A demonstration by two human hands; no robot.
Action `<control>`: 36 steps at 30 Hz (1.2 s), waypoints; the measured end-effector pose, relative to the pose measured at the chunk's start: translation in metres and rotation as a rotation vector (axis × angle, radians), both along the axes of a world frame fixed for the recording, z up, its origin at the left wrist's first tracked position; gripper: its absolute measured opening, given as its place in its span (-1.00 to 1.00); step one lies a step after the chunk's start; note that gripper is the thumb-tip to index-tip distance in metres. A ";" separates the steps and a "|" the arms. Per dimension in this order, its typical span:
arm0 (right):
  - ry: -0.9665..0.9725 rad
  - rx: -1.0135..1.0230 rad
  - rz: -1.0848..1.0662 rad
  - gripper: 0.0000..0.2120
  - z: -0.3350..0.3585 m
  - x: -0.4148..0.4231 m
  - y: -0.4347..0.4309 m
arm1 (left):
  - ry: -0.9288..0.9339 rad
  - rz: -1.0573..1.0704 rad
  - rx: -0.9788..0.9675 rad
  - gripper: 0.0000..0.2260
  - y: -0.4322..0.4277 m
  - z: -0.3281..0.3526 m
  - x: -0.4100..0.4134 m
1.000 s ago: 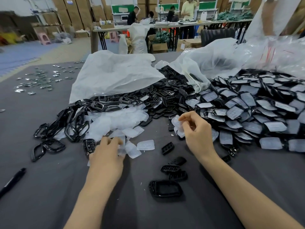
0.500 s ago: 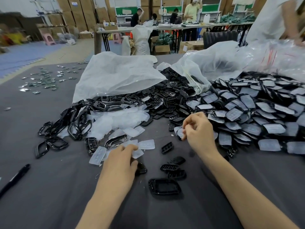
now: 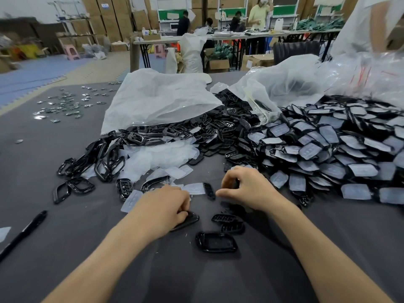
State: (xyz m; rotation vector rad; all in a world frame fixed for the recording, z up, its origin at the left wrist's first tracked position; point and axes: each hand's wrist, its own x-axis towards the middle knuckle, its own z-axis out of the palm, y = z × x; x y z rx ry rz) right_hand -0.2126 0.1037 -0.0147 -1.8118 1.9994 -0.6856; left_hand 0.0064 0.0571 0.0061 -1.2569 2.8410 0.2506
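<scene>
One black shell (image 3: pixel 192 218) lies on the grey table (image 3: pixel 196 281) at the near edge of the spread, half hidden under the left hand (image 3: pixel 166 207). That hand's fingers are curled down over the shell and grip its near end. The right hand (image 3: pixel 247 189) hovers just beyond and to the right. Its fingers are bent inward and the thumb tip is drawn toward the forefinger, but whether anything sits in that pinch cannot be told (the gap shows only dark).

Two black grille pieces (image 3: pixel 225 218) lie side by side under the right wrist, and a single open black case (image 3: pixel 215 242) lies just nearer than them. Between the two hands lies one narrow black strip (image 3: pixel 209 190), touching one translucent pad (image 3: pixel 194 188).

A tangle of glossy black rings (image 3: pixel 105 158) lies further out on the left, too many to count. On the right is a large heap of black parts topped with pale pads (image 3: pixel 328 149), likewise beyond counting. Behind these lie one white bag (image 3: pixel 159 101) and one clear bag (image 3: pixel 284 84). One black pen (image 3: pixel 26 230) lies at the far left edge, and small metal bits (image 3: pixel 65 103) are scattered well apart at the far left corner.
</scene>
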 end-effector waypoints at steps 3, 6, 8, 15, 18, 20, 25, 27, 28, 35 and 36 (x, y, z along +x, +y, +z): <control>0.063 -0.051 -0.016 -0.65 -0.002 0.006 0.000 | 0.252 0.066 0.045 -0.90 0.000 0.004 -0.009; 0.230 -0.043 0.031 -0.53 -0.003 0.016 -0.001 | 0.722 0.150 0.222 -0.82 -0.002 0.000 -0.031; 0.261 -0.057 -0.010 -0.50 -0.007 0.023 -0.002 | 0.868 0.190 0.271 -0.82 0.001 -0.010 -0.046; -0.034 -0.110 0.037 -0.74 -0.009 0.020 -0.004 | 0.991 0.139 0.190 -0.82 0.006 -0.043 -0.062; -0.129 -0.193 0.075 -0.81 -0.011 0.021 -0.005 | 1.053 0.108 0.241 -0.92 0.011 -0.042 -0.062; -0.157 -0.241 0.083 -0.78 -0.012 0.023 -0.004 | 1.115 0.103 0.314 -0.90 0.015 -0.041 -0.063; -0.128 -0.276 0.068 -0.74 -0.010 0.020 -0.006 | 1.202 0.132 0.491 -0.87 0.007 -0.042 -0.061; -0.149 -0.285 0.063 -0.78 -0.010 0.019 -0.007 | 1.247 0.115 0.526 -0.92 0.007 -0.041 -0.060; -0.147 -0.286 0.056 -0.80 -0.009 0.020 -0.007 | 1.277 0.109 0.524 -0.94 0.009 -0.041 -0.061; -0.481 -0.258 -0.227 -0.89 -0.007 0.011 -0.011 | 1.525 0.332 0.413 -0.89 0.003 -0.039 -0.057; -0.717 -0.252 -0.253 -0.87 -0.004 0.009 -0.011 | 1.539 0.358 0.452 -0.89 0.002 -0.038 -0.056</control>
